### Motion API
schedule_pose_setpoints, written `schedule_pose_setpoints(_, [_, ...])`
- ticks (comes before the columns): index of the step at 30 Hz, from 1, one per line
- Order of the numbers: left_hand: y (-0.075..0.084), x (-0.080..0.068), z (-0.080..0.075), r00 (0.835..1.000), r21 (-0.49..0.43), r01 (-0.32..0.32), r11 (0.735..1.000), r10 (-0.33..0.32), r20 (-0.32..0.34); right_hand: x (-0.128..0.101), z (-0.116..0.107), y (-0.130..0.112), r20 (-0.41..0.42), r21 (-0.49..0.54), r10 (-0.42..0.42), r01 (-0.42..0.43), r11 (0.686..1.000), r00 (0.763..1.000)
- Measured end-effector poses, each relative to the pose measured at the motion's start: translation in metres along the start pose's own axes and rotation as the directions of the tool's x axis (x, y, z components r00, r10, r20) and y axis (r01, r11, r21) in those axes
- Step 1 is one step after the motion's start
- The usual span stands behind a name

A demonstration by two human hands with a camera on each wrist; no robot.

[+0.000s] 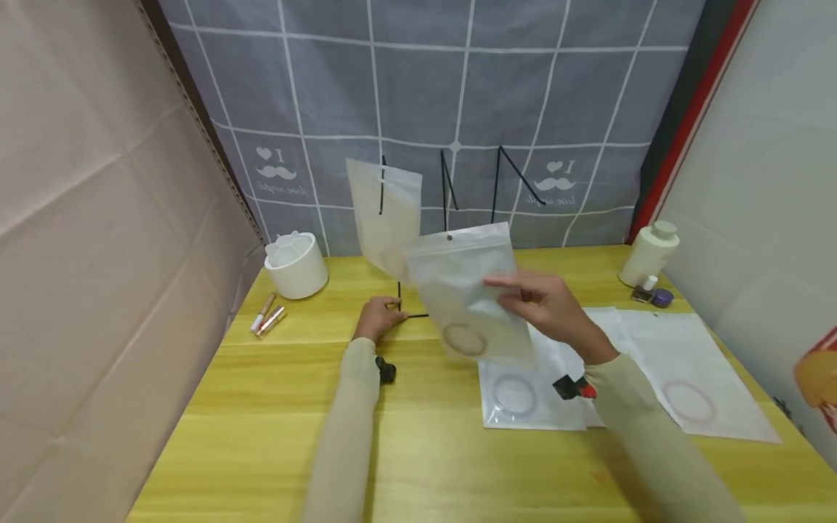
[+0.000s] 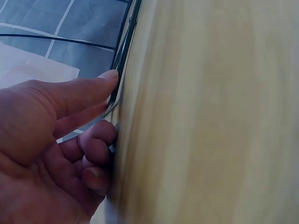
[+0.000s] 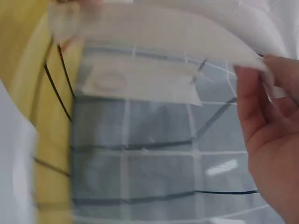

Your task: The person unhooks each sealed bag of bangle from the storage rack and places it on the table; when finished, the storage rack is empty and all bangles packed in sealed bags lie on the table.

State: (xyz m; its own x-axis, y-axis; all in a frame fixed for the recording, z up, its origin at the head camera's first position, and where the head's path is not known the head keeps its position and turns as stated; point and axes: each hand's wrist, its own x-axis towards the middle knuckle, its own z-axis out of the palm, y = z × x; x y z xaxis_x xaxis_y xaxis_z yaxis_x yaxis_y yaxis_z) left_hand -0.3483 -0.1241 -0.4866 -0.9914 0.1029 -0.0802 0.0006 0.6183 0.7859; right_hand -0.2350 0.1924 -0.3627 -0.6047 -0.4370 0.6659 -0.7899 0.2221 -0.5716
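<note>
My right hand (image 1: 549, 305) pinches a translucent zip bag (image 1: 451, 280) by its right edge, with a ring-shaped bangle (image 1: 465, 339) showing near the bottom. The bag hangs tilted in front of a black wire display rack (image 1: 495, 190); its small top hole shows dark. My left hand (image 1: 378, 318) grips the rack's base at its left front, thumb and fingertips at the wire (image 2: 122, 60) in the left wrist view. On the rack's left hook hangs another zip bag (image 1: 386, 211). The right wrist view shows the held bag (image 3: 159, 30) blurred, with the hung one (image 3: 140, 84) beyond it.
More bags with rings, one at the near side (image 1: 532, 407) and one farther right (image 1: 719, 378), lie on the wooden table (image 1: 261, 450). Left stand a white pot (image 1: 297, 272) and lipstick tubes (image 1: 269, 321). A pale bottle (image 1: 649, 254) and small jars stand back right, before a grey checked cloth (image 1: 418, 87).
</note>
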Motion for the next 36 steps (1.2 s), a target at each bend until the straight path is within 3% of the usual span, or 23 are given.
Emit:
schedule_pose_setpoints(2, [0.001, 0.002, -0.002, 1.0, 0.028, -0.009, 1.0, 0.009, 0.006, -0.012, 0.01, 0.005, 0.03, 0.155, 0.177, -0.18, 0.971, 0.984])
schedule_pose_setpoints(3, [0.001, 0.004, -0.003, 1.0, 0.042, -0.012, 0.999, 0.012, 0.012, -0.017, 0.016, 0.01, 0.059, 0.223, 0.284, -0.289, 0.931, 0.957])
schedule_pose_setpoints(4, [0.001, 0.004, -0.004, 1.0, 0.054, -0.018, 0.998, 0.017, 0.019, -0.024, 0.022, 0.022, 0.099, 0.273, 0.389, -0.401, 0.874, 0.916])
schedule_pose_setpoints(6, [-0.001, 0.007, -0.005, 0.999, 0.089, -0.018, 0.996, 0.015, 0.04, -0.035, 0.036, 0.038, 0.191, 0.275, 0.563, -0.594, 0.756, 0.804])
schedule_pose_setpoints(9, [-0.002, 0.01, -0.008, 0.995, 0.115, 0.017, 0.993, -0.028, 0.091, -0.044, 0.057, 0.058, 0.272, 0.234, 0.722, -0.772, 0.591, 0.636])
schedule_pose_setpoints(10, [-0.002, 0.01, -0.009, 0.993, 0.128, 0.026, 0.991, -0.04, 0.11, -0.045, 0.063, 0.063, 0.281, 0.213, 0.751, -0.801, 0.559, 0.598])
schedule_pose_setpoints(12, [-0.002, 0.01, -0.01, 0.988, 0.149, 0.04, 0.988, -0.062, 0.141, -0.047, 0.073, 0.071, 0.283, 0.144, 0.785, -0.834, 0.533, 0.551])
schedule_pose_setpoints(13, [-0.002, 0.009, -0.01, 0.988, 0.162, 0.039, 0.986, -0.063, 0.144, -0.047, 0.077, 0.074, 0.275, 0.103, 0.795, -0.839, 0.534, 0.54])
schedule_pose_setpoints(15, [-0.001, 0.007, -0.01, 0.989, 0.176, 0.027, 0.984, -0.052, 0.14, -0.045, 0.083, 0.078, 0.259, 0.012, 0.795, -0.825, 0.564, 0.548])
schedule_pose_setpoints(17, [0.001, 0.005, -0.01, 0.992, 0.174, 0.015, 0.985, -0.037, 0.121, -0.043, 0.087, 0.081, 0.244, -0.079, 0.782, -0.792, 0.605, 0.573])
schedule_pose_setpoints(21, [0.005, 0.003, -0.01, 0.995, 0.132, 0.011, 0.991, -0.024, 0.1, -0.038, 0.091, 0.083, 0.221, -0.24, 0.756, -0.717, 0.654, 0.616])
schedule_pose_setpoints(25, [0.006, 0.004, -0.008, 0.995, 0.133, 0.007, 0.991, -0.019, 0.095, -0.035, 0.092, 0.08, 0.21, -0.38, 0.776, -0.681, 0.625, 0.595])
schedule_pose_setpoints(29, [0.007, 0.002, -0.009, 0.995, 0.123, 0.018, 0.992, -0.031, 0.1, -0.034, 0.092, 0.078, 0.196, -0.454, 0.814, -0.685, 0.569, 0.546])
schedule_pose_setpoints(36, [0.007, 0.0, -0.01, 0.994, 0.132, -0.005, 0.991, -0.009, 0.104, -0.034, 0.093, 0.076, 0.207, -0.49, 0.831, -0.681, 0.545, 0.516])
